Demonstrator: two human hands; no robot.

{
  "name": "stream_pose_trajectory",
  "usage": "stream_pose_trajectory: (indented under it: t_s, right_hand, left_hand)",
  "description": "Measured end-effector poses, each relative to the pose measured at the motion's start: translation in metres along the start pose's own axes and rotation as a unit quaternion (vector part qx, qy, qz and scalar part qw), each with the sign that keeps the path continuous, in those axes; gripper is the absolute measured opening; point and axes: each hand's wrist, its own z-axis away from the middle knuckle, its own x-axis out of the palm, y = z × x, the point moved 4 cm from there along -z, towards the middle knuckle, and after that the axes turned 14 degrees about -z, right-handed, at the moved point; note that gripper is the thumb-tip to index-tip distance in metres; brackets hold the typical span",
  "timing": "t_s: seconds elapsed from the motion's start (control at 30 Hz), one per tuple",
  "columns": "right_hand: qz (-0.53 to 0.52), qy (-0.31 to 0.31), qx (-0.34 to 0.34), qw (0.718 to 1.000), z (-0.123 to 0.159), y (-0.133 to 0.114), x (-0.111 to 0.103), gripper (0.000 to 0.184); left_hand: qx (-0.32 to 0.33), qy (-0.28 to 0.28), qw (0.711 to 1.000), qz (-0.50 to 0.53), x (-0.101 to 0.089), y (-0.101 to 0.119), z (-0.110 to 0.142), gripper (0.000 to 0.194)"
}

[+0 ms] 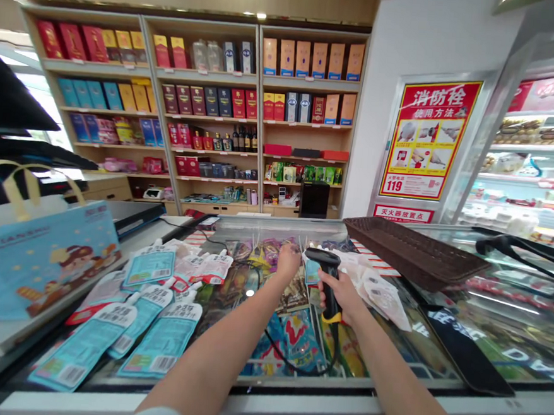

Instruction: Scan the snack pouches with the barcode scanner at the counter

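Note:
My right hand (342, 294) is closed around the black handle of a barcode scanner (325, 275), its head pointing left over the glass freezer lid (261, 295). My left hand (288, 261) reaches forward, fingers curled on a small packet (311, 272) lying among packets just in front of the scanner head. Several light-blue spouted pouches (161, 335) lie spread on the glass at the left. A pile of pale sealed packets (380, 290) lies right of the scanner.
A brown woven tray (411, 251) sits on the freezer lid at the right. A blue cartoon-printed tote bag (36, 260) stands on the counter at left. Shelves of boxed goods (208, 101) line the back wall. A chilled display case (532, 156) stands at right.

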Motion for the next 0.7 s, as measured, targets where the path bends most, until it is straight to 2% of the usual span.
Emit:
stream_pose_trajectory:
  t_s: [0.1,0.2,0.3,0.37,0.47,0.57,0.7]
  right_hand:
    - [-0.003,-0.017,0.016,1.0,-0.003,0.009,0.023,0.028]
    - [0.008,-0.046,0.038,0.998,-0.008,0.021,0.052,0.028]
    - [0.023,-0.081,0.059,0.995,-0.011,0.034,0.083,0.031]
    - [0.027,-0.103,0.068,0.992,-0.012,0.042,0.104,0.031]
    - [0.04,-0.124,0.082,0.988,-0.013,0.052,0.132,0.03]
    - [0.038,-0.132,0.084,0.987,-0.014,0.06,0.151,0.025]
    - [0.038,-0.133,0.091,0.986,-0.02,0.075,0.152,0.024]
  left_hand:
    - [-0.013,0.03,0.999,-0.016,-0.046,-0.025,-0.009,0.034]
    - [-0.036,0.053,0.994,-0.094,-0.098,-0.057,-0.011,0.04]
    - [-0.087,0.052,0.972,-0.213,-0.142,-0.091,-0.005,0.043]
    - [-0.118,0.042,0.951,-0.284,-0.162,-0.11,0.001,0.051]
    - [-0.128,0.007,0.923,-0.364,-0.176,-0.127,0.008,0.064]
    - [-0.123,-0.018,0.906,-0.404,-0.177,-0.134,0.008,0.067]
    - [-0.118,-0.017,0.92,-0.372,-0.174,-0.143,-0.001,0.056]
